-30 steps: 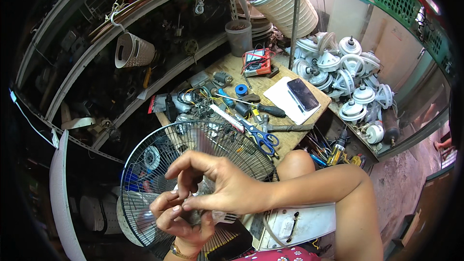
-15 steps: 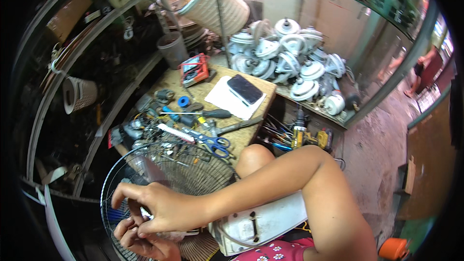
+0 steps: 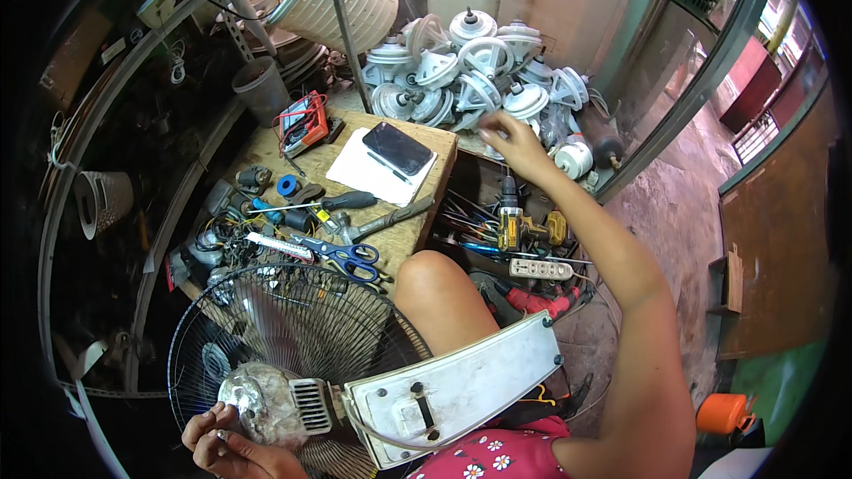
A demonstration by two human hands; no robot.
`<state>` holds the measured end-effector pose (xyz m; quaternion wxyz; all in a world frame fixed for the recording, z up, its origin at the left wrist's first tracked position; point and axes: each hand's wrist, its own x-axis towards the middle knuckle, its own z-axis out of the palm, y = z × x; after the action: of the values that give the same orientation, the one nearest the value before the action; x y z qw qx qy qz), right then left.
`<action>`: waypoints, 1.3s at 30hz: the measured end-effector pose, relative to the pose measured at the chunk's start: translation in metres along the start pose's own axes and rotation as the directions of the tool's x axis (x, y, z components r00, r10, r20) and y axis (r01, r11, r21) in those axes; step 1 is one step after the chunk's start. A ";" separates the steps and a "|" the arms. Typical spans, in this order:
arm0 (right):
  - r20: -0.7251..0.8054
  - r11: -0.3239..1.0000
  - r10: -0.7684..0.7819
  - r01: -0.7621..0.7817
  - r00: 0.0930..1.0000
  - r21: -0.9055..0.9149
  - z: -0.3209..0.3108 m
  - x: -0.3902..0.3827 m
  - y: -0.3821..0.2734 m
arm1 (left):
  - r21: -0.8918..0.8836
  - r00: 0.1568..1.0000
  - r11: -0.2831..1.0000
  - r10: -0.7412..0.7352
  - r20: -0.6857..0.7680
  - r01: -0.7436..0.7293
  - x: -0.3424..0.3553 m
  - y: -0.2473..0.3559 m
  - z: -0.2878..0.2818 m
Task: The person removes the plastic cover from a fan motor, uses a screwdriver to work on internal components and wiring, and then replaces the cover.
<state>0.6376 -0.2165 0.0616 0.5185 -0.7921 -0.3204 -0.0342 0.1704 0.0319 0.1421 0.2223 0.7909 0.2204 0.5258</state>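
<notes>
My left hand [image 3: 226, 446] is at the lower left, fingers bent and closed beside the silver motor housing [image 3: 266, 399] of a wire-caged fan [image 3: 293, 310]; whatever it holds is too small to make out. The fan's long white stand base [image 3: 461, 399] lies below my bare knee. My right hand [image 3: 510, 137] is stretched forward with loosely curved fingers and nothing visible in them, just in front of a pile of white plastic gearbox parts [image 3: 475, 62], above a yellow power drill [image 3: 510, 226].
A wooden bench [image 3: 435, 155] holds a phone [image 3: 395, 146], paper, multimeter [image 3: 302, 124], scissors [image 3: 351, 257] and several tools. A power strip [image 3: 541, 270] sits right of it. Dark shelving [image 3: 155, 151] lines the left, an orange container [image 3: 721, 412] is lower right.
My right hand has left my left hand and the motor and moved up and right toward the white parts, uncovering the motor housing. The view has also turned to the right.
</notes>
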 end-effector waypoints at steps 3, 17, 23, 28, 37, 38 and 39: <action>-0.090 0.902 0.223 -0.241 0.971 -0.359 -0.027 -0.080 0.110 | 0.073 1.000 0.997 -0.014 0.004 0.013 0.002 -0.001 -0.001; 0.203 0.607 0.059 0.126 0.977 -0.785 0.076 -0.158 0.173 | 0.009 0.995 0.996 0.091 -0.043 -0.090 0.019 0.035 0.021; 0.436 0.392 0.344 0.295 0.831 -0.871 0.136 -0.144 0.205 | 0.107 0.985 0.980 0.171 -0.023 -0.168 0.023 0.035 0.023; 0.302 0.461 -0.046 0.288 0.952 -0.839 0.130 -0.158 0.189 | 0.219 0.995 0.973 0.089 -0.054 -0.075 0.022 0.045 0.028; 0.412 0.491 0.146 0.296 0.899 -0.819 0.122 -0.127 0.209 | 0.151 0.989 0.982 0.127 -0.081 -0.114 0.025 0.043 0.037; 0.402 0.500 0.156 0.279 0.902 -0.820 0.134 -0.122 0.217 | 0.171 0.986 0.979 0.134 -0.099 -0.115 0.025 0.043 0.037; 0.350 0.535 0.202 0.195 0.915 -0.822 0.143 -0.122 0.225 | 0.162 0.986 0.979 0.143 -0.084 -0.128 0.025 0.041 0.036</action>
<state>0.6239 -0.2116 -0.2309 -0.0063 -0.9321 -0.3617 -0.0190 0.2170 0.0090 0.1721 0.1128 0.7930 0.2168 0.5580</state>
